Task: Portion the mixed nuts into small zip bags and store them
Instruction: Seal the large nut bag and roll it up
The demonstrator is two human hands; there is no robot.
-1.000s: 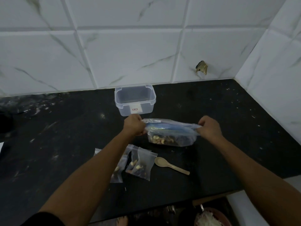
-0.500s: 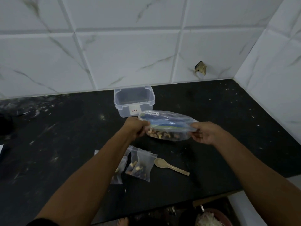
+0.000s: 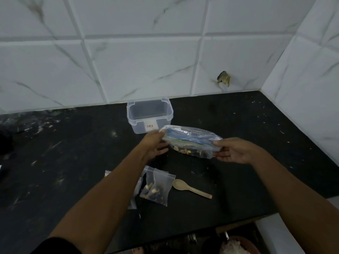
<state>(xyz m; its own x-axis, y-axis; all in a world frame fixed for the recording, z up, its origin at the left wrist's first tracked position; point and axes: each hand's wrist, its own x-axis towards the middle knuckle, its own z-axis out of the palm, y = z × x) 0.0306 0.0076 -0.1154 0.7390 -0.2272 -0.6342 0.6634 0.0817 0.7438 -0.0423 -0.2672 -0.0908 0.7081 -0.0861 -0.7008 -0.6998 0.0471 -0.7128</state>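
A large clear zip bag of mixed nuts (image 3: pixel 190 142) with a blue strip near its top is held above the black counter (image 3: pixel 73 158). My left hand (image 3: pixel 154 143) grips its left end. My right hand (image 3: pixel 233 150) pinches its right end between thumb and fingers. Small zip bags holding nuts (image 3: pixel 156 186) lie on the counter under my left forearm, partly hidden by it. A wooden spoon (image 3: pixel 190 187) lies just right of them.
An open clear plastic container (image 3: pixel 149 116) stands at the back by the tiled wall, just beyond the big bag. The tiled side wall closes off the right. A bowl with white contents (image 3: pixel 236 247) sits below the counter's front edge.
The big bag has been lifted off the counter and tilted, its left end now higher and nearer the container. My right hand has turned palm up under the bag's right end.
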